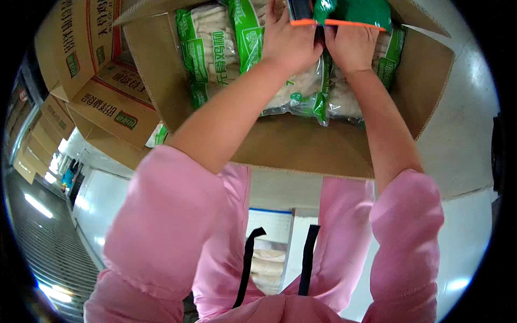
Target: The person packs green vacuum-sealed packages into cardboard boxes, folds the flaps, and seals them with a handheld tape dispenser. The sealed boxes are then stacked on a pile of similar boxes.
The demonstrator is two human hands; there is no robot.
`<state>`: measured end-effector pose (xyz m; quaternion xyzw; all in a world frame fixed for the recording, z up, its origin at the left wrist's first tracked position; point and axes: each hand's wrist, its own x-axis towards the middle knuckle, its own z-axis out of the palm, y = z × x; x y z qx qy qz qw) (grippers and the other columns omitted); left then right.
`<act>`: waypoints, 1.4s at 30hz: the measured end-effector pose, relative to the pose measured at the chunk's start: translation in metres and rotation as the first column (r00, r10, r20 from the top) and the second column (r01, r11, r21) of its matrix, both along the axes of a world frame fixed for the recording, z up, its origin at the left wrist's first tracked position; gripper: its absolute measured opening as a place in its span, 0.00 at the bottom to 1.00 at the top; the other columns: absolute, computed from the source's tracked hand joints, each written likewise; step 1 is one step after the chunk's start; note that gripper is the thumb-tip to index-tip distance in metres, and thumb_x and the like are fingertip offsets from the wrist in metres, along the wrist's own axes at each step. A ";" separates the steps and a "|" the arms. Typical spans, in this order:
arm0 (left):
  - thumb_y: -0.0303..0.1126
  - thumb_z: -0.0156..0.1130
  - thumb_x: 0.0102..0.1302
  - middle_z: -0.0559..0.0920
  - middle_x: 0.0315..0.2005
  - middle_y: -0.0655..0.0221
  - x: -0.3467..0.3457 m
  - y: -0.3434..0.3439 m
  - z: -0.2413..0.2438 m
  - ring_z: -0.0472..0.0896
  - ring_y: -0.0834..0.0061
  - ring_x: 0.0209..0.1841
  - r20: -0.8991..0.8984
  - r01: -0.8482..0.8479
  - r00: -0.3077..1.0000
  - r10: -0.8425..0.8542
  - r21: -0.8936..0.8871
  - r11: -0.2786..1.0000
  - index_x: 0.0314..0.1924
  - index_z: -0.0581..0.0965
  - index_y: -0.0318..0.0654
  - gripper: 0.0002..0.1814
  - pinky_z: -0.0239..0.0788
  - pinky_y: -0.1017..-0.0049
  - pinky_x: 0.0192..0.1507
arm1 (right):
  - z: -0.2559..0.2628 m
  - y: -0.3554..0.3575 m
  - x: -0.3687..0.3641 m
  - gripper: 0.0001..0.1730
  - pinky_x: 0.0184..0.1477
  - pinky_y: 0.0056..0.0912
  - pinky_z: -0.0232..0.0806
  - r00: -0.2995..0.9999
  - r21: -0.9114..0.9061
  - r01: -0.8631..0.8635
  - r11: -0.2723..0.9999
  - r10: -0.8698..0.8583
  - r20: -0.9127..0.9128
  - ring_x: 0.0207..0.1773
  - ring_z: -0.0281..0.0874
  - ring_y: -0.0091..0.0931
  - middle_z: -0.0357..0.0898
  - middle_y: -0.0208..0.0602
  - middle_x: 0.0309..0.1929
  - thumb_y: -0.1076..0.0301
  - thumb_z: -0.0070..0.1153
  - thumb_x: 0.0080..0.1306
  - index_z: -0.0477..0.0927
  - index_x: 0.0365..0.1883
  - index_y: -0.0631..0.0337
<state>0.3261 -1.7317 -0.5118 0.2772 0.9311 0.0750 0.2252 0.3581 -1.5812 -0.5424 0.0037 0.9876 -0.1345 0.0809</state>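
An open cardboard carton [299, 147] holds several clear and green plastic bags of pale food pieces [214, 48]. My left hand [291, 46] lies against the middle bag [299, 91], its fingertips partly covered. Close beside it, my right hand [351, 48] reaches down over the right-hand bag [343, 99]. A green and black object with an orange strip [347, 12] crosses in front of my fingers at the top edge; what it is cannot be made out. Whether either hand grips a bag is hidden.
More printed cardboard cartons [109, 107] stand to the left, flaps raised. A pale smooth surface [476, 105] runs along the right. Below the carton, pale goods [266, 266] show between my legs. A ribbed surface with lights [52, 238] appears at the lower left.
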 end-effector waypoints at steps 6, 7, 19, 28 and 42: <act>0.55 0.62 0.60 0.71 0.66 0.51 0.057 -0.010 -0.022 0.60 0.52 0.74 -0.053 0.135 0.990 -0.130 0.091 0.987 0.65 0.74 0.41 0.37 0.38 0.40 0.74 | -0.011 0.012 0.060 0.27 0.69 0.61 0.52 0.992 0.052 -0.035 0.998 0.041 -0.117 0.62 0.71 0.50 0.78 0.56 0.53 0.54 0.64 0.57 0.80 0.46 0.68; 0.55 0.60 0.60 0.75 0.63 0.53 0.025 0.005 -0.007 0.62 0.52 0.73 0.140 0.210 0.971 -0.194 -0.115 0.971 0.61 0.77 0.40 0.34 0.38 0.40 0.74 | -0.007 0.012 0.033 0.22 0.62 0.57 0.58 0.996 0.056 -0.028 0.998 0.023 0.091 0.57 0.73 0.47 0.80 0.53 0.46 0.56 0.63 0.57 0.80 0.41 0.67; 0.50 0.55 0.62 0.83 0.53 0.59 0.007 -0.014 -0.031 0.69 0.53 0.69 0.260 0.094 0.961 -0.091 0.000 0.996 0.50 0.84 0.46 0.24 0.32 0.39 0.74 | -0.031 -0.018 0.020 0.22 0.64 0.55 0.57 0.994 0.130 -0.085 0.988 0.094 -0.065 0.53 0.76 0.48 0.81 0.57 0.43 0.53 0.61 0.57 0.82 0.35 0.68; 0.48 0.61 0.57 0.84 0.49 0.60 0.058 -0.041 -0.047 0.77 0.54 0.60 -0.065 0.003 0.998 0.009 0.188 0.982 0.48 0.82 0.47 0.22 0.42 0.37 0.71 | -0.015 -0.034 0.033 0.18 0.55 0.52 0.61 0.996 0.084 -0.090 0.992 0.090 0.000 0.48 0.77 0.44 0.82 0.48 0.37 0.52 0.64 0.56 0.84 0.30 0.60; 0.30 0.57 0.64 0.55 0.76 0.57 0.007 -0.275 0.091 0.58 0.59 0.75 0.428 -0.740 0.658 0.620 0.520 0.426 0.78 0.50 0.40 0.45 0.44 0.60 0.77 | 0.132 0.122 0.175 0.20 0.69 0.35 0.63 0.749 -0.486 0.558 0.672 -0.660 -0.052 0.61 0.73 0.26 0.78 0.38 0.56 0.71 0.60 0.71 0.73 0.59 0.67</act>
